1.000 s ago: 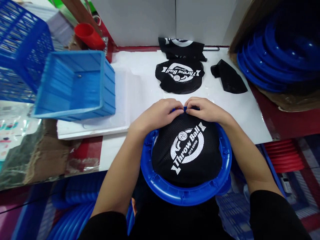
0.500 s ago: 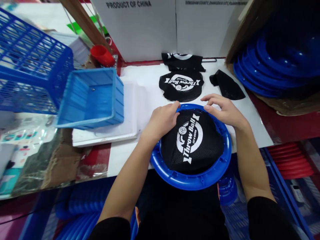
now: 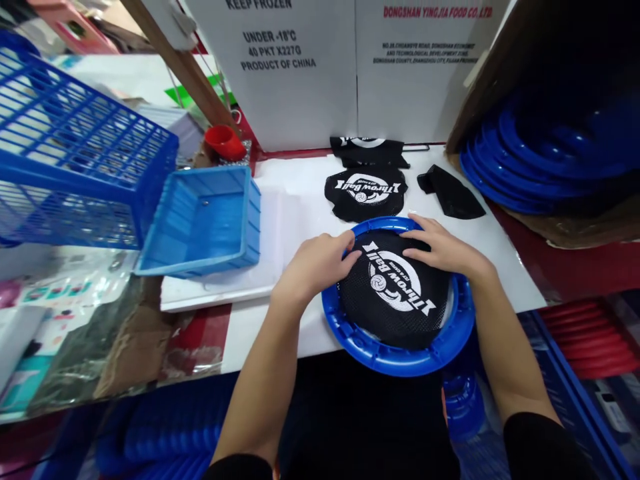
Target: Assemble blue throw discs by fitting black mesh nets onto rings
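One blue ring (image 3: 400, 363) lay at the desk's (image 3: 300, 193) near edge, partly overhanging it. One black mesh net (image 3: 395, 300) with white print sat inside it. Your two hands rested on the net's far side. Left hand (image 3: 314, 267) loosely bent, fingertips on the mesh; right hand (image 3: 443, 250) flat, fingers spread; neither pinched anything. Three more mesh pieces (image 3: 365, 193) lay beyond. To the left: one light blue tray (image 3: 205, 223), one red cup (image 3: 224, 141).
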Available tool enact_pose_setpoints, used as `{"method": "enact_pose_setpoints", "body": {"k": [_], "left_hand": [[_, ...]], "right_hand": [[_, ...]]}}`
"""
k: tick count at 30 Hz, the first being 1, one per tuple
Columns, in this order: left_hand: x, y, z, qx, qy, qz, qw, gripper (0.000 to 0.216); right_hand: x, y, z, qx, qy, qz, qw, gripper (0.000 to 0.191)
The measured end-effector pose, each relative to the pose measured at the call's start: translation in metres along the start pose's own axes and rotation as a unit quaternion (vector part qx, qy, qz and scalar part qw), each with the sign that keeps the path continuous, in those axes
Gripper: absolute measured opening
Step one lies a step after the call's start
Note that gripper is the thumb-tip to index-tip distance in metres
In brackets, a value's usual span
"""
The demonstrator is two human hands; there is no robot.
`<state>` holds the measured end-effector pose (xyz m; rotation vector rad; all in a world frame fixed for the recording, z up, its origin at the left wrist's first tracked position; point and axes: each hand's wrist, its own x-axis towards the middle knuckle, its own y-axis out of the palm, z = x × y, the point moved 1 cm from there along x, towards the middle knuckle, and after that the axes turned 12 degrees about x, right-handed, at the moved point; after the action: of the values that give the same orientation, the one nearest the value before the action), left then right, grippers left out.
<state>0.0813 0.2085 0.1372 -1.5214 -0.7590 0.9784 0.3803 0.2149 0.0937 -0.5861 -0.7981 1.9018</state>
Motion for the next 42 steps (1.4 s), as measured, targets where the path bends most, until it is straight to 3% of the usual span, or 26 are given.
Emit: {"method": "enact_pose_setpoints", "body": {"k": [5,8,12,20,26,30,32,35,38,42], "left_hand": [[0.015,0.017,-0.001,-0.034,0.049,-0.123,0.991,0.021],[0.024,0.030,-0.001,-0.107,0.097,-0.150,0.978,0.026],[0.028,0.035,0.002,-0.188,0.082,-0.132,0.970,0.026],[0.024,0.028,0.011,-0.197,0.086,-0.071,0.974,0.022],[0.026,0.030,0.025,-0.291,0.068,-0.030,0.954,0.023],[0.027,0.032,0.030,-0.354,0.045,0.028,0.934,0.023],[0.026,0.032,0.030,-0.345,0.034,-0.001,0.938,0.021],[0.024,0.029,0.026,-0.286,0.038,-0.106,0.952,0.016],[0.022,0.028,0.014,-0.261,0.086,-0.165,0.947,0.007],[0.022,0.032,-0.005,-0.209,0.224,-0.130,0.943,0.010]], "right_hand": [[0.001,0.004,0.005,0.054,-0.034,0.025,0.998,0.033],[0.002,0.007,0.007,0.083,-0.049,0.038,0.995,0.026],[0.003,0.009,0.008,0.098,-0.052,0.040,0.993,0.023],[0.005,0.009,0.013,0.091,-0.085,0.052,0.991,0.030],[0.005,0.007,0.014,0.129,-0.072,0.075,0.986,0.026],[0.007,0.003,0.016,0.146,-0.070,0.067,0.985,0.024],[0.008,0.001,0.017,0.158,-0.069,0.061,0.983,0.025],[0.009,-0.001,0.016,0.182,-0.068,0.053,0.980,0.024],[0.011,-0.001,0.013,0.207,-0.063,0.053,0.975,0.024],[0.012,0.000,0.010,0.238,-0.049,0.072,0.967,0.027]]}}
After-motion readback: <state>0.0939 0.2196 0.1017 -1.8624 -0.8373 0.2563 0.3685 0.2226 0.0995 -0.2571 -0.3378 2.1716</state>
